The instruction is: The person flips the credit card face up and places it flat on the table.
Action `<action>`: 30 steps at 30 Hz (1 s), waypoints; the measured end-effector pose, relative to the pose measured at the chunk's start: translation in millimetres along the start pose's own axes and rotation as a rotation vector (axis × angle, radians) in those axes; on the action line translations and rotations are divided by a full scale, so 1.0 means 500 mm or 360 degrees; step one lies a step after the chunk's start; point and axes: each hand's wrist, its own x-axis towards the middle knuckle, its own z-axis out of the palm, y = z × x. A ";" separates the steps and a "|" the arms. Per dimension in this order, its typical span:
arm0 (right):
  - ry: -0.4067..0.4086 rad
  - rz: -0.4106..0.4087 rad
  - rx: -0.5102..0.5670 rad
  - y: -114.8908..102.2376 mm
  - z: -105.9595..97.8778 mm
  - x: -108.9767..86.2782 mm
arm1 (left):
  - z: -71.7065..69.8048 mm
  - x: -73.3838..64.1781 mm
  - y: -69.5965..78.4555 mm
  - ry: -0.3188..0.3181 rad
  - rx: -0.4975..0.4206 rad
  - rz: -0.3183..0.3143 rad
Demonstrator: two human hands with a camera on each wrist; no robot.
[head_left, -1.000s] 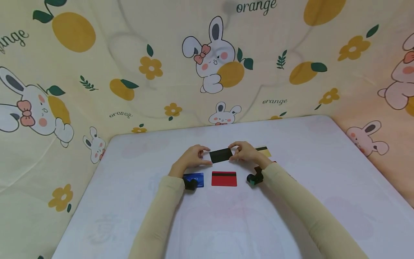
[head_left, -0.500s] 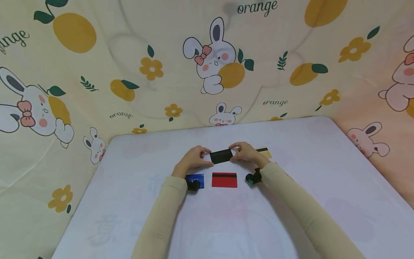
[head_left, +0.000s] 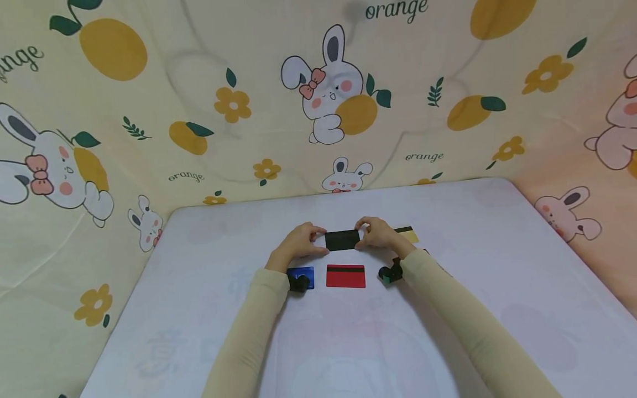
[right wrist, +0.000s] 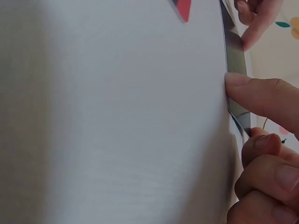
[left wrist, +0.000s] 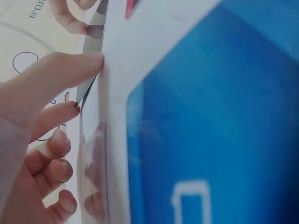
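Note:
A black card (head_left: 342,240) lies level, at or close to the white table, between the two hands. At its left end the left hand (head_left: 298,242) pinches it, thumb on the near corner and index finger on the far one. The right hand (head_left: 378,233) grips the right end the same way, its other fingers curled in the right wrist view. Just nearer the person lies a red card (head_left: 345,276) with a dark stripe. Below the left wrist is a blue card (head_left: 306,272), partly hidden; it looms large in the left wrist view.
A gold card (head_left: 409,235) with a black stripe lies behind the right hand, partly covered by it. Black wrist cameras (head_left: 299,284) hang under both sleeves. The white table (head_left: 199,309) ends at a patterned cloth (head_left: 249,66) behind it.
The black card has turned slightly, from tilted to nearly level with the table's far edge, and shifted a little to the right. Both hands keep holding it. The other cards have not moved.

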 end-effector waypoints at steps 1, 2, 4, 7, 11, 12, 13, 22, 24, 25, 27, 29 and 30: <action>0.0003 -0.0006 0.0008 0.001 0.001 0.000 | 0.000 0.000 0.001 0.0002 -0.0007 0.0001; 0.0006 -0.0011 0.0017 0.001 0.001 -0.001 | 0.000 0.000 0.002 0.0006 -0.0015 0.0007; 0.0008 -0.0026 0.0027 0.003 0.002 -0.001 | 0.001 0.002 0.002 0.0017 -0.0032 0.0026; 0.0000 -0.0042 0.0052 0.004 0.001 -0.003 | 0.003 0.004 0.004 0.0044 -0.0064 0.0047; -0.0022 -0.0067 0.0077 0.001 0.000 -0.011 | 0.004 0.004 0.006 0.0083 -0.0079 0.0046; -0.0017 -0.0069 0.0080 0.001 0.001 -0.012 | 0.004 0.004 0.007 0.0094 -0.0077 0.0048; -0.0011 -0.0068 0.0083 0.001 0.002 -0.012 | 0.004 0.004 0.008 0.0103 -0.0069 0.0051; 0.0005 -0.0059 0.0028 0.009 0.006 -0.010 | 0.005 0.001 0.014 0.0126 -0.0037 0.0027; 0.0005 -0.0059 0.0027 0.009 0.005 -0.013 | 0.004 -0.001 0.013 0.0136 -0.0044 0.0032; 0.0004 -0.0060 0.0031 0.009 0.005 -0.015 | 0.004 -0.002 0.013 0.0140 -0.0055 0.0038; 0.0002 -0.0075 0.0037 0.008 0.004 -0.019 | 0.002 -0.004 0.013 0.0146 -0.0080 0.0045; 0.0007 -0.0084 0.0058 0.008 0.004 -0.020 | 0.000 -0.005 0.013 0.0146 -0.0109 0.0046; 0.0007 -0.0087 0.0067 0.008 0.004 -0.021 | -0.001 -0.006 0.013 0.0146 -0.0122 0.0048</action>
